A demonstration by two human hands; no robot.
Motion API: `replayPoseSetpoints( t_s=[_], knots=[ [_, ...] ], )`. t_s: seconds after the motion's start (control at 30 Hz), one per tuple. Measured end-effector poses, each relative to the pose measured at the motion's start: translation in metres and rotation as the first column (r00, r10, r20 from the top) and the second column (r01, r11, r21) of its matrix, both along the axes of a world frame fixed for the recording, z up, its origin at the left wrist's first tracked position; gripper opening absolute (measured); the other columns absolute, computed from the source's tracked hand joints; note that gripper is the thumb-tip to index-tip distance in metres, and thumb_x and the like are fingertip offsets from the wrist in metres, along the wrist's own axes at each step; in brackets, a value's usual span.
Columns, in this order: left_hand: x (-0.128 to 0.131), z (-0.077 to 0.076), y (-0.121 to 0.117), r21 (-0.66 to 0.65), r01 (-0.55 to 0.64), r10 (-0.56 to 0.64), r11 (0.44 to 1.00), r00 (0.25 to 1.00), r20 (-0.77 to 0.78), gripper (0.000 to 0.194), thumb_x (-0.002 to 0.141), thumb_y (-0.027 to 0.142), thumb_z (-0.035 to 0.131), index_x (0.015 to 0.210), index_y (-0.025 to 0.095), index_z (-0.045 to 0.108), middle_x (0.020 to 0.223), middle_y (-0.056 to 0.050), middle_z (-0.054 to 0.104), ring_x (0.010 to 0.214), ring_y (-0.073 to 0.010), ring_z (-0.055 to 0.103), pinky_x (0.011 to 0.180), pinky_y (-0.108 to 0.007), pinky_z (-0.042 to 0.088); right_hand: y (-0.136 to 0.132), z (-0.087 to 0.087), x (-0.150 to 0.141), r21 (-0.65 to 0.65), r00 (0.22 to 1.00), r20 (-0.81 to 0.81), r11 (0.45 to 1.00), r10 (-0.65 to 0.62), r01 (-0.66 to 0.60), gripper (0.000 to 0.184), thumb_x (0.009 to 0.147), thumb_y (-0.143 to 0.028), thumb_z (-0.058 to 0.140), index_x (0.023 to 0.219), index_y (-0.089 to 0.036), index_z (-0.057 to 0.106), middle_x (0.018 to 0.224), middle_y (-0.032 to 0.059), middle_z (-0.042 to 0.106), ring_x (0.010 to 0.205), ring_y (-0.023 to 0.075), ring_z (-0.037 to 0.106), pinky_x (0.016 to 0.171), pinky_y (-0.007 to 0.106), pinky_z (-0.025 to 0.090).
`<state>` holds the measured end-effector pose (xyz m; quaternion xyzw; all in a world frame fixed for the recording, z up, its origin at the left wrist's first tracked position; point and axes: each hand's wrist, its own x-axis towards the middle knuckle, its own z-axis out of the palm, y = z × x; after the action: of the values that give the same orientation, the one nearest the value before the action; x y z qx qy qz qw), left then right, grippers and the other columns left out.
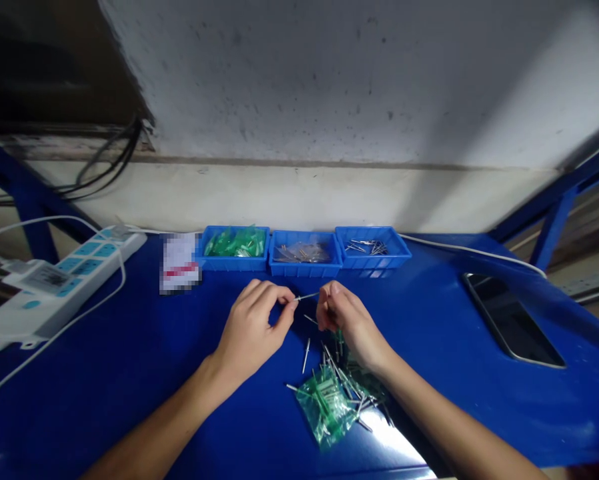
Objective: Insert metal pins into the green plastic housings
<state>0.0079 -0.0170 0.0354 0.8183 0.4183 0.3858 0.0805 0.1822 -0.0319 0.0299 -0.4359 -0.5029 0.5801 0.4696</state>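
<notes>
A thin silvery blind rivet (307, 296) spans the gap between my two hands above the blue table. My left hand (254, 319) pinches its left end between thumb and forefinger. At the other end, the closed fingers of my right hand (348, 317) meet the shank; part of the grip is hidden. Below the hands lies a single loose rivet (306, 355), apart from the others. A pile of rivets (347, 383) spreads under my right wrist, partly covered by it. On its near side is a green-tinted clear plastic bag (324, 407) with rivets in and around it.
Three blue bins stand along the wall: one with green bags (235, 241), one with clear bags (304, 252), one with loose rivets (372, 247). A white power strip (54, 290) with cables lies left, beside a blurred packet (179, 261). A phone (512, 320) rests right.
</notes>
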Motion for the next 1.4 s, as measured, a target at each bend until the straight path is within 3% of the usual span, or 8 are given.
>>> replayPoseSetpoints(
  t_s=[0.23,0.33,0.43,0.57,0.87,1.07,1.27,1.4],
  knots=[
    [0.001,0.003,-0.003,0.02,0.083,-0.084,0.996,0.994,0.063,0.004,0.085,0.017,0.054,0.083,0.018,0.057,0.079,-0.001,0.062,0.078,-0.0147,0.056,0.073,-0.029,0.044,0.0,0.004,0.0,0.104,0.942,0.336,0.993,0.011,-0.049,0.041,0.092,-0.047,0.038,0.063,-0.018,0.046,0.053,-0.0041,0.043,0.05,0.0093,0.038,0.051,0.023,0.03],
    [-0.002,0.002,-0.001,-0.151,0.103,-0.083,0.983,0.988,0.132,0.007,0.086,0.022,0.054,0.089,0.019,0.059,0.082,-0.001,0.064,0.078,-0.014,0.058,0.072,-0.026,0.045,-0.001,0.0,0.0,0.179,0.908,0.415,0.984,-0.057,-0.02,0.034,0.092,-0.043,0.04,0.068,-0.019,0.044,0.055,-0.0053,0.041,0.05,0.0094,0.036,0.05,0.023,0.029],
    [-0.002,-0.001,0.002,-0.353,0.125,-0.059,0.927,0.98,0.191,0.017,0.09,0.03,0.048,0.092,0.019,0.061,0.08,0.0,0.066,0.074,-0.0125,0.06,0.067,-0.023,0.045,-0.002,-0.005,0.0,0.267,0.869,0.484,0.963,-0.103,-0.034,0.025,0.092,-0.038,0.04,0.076,-0.02,0.045,0.057,-0.0058,0.041,0.051,0.0096,0.037,0.051,0.023,0.029],
    [0.0,-0.009,0.004,-0.495,0.162,-0.058,0.854,0.974,0.219,0.027,0.091,0.035,0.043,0.081,0.017,0.06,0.071,0.001,0.064,0.068,-0.0125,0.06,0.061,-0.022,0.043,-0.003,-0.006,-0.001,0.389,0.832,0.534,0.918,-0.154,-0.08,0.018,0.092,-0.031,0.042,0.08,-0.019,0.046,0.063,-0.0043,0.046,0.056,0.0098,0.041,0.056,0.023,0.031],
    [0.0,-0.018,0.004,-0.405,0.234,-0.1,0.884,0.94,0.326,0.011,0.088,0.026,0.049,0.091,0.018,0.055,0.077,0.001,0.062,0.072,-0.0116,0.061,0.066,-0.022,0.045,0.002,-0.005,0.001,0.389,0.81,0.569,0.915,-0.145,-0.109,0.032,0.092,-0.035,0.041,0.067,-0.018,0.049,0.058,-0.0038,0.047,0.055,0.0095,0.043,0.054,0.022,0.031],
    [0.0,-0.019,0.004,-0.498,0.278,-0.098,0.821,0.929,0.358,0.021,0.09,0.033,0.046,0.101,0.018,0.056,0.081,-0.001,0.064,0.076,-0.0135,0.061,0.069,-0.024,0.045,0.002,-0.007,0.001,0.407,0.82,0.541,0.911,-0.186,-0.062,0.025,0.089,-0.03,0.047,0.068,-0.017,0.053,0.057,-0.0037,0.048,0.053,0.0091,0.042,0.051,0.021,0.031],
    [0.001,-0.021,0.004,-0.578,0.266,-0.065,0.771,0.937,0.343,0.033,0.092,0.039,0.039,0.077,0.016,0.057,0.067,0.0,0.059,0.065,-0.0126,0.056,0.062,-0.023,0.043,0.0,-0.006,0.001,0.469,0.835,0.516,0.879,-0.191,-0.089,0.021,0.087,-0.025,0.047,0.068,-0.017,0.053,0.063,-0.0011,0.052,0.057,0.0101,0.046,0.054,0.022,0.034],
    [0.0,-0.022,0.004,-0.561,0.253,-0.081,0.788,0.946,0.314,0.024,0.09,0.036,0.045,0.081,0.016,0.056,0.067,0.001,0.059,0.063,-0.0123,0.056,0.059,-0.022,0.042,0.0,-0.007,0.001,0.487,0.839,0.507,0.869,-0.2,-0.087,0.017,0.086,-0.023,0.049,0.07,-0.017,0.051,0.063,-0.0018,0.05,0.058,0.0102,0.045,0.054,0.022,0.034]
  ],
)
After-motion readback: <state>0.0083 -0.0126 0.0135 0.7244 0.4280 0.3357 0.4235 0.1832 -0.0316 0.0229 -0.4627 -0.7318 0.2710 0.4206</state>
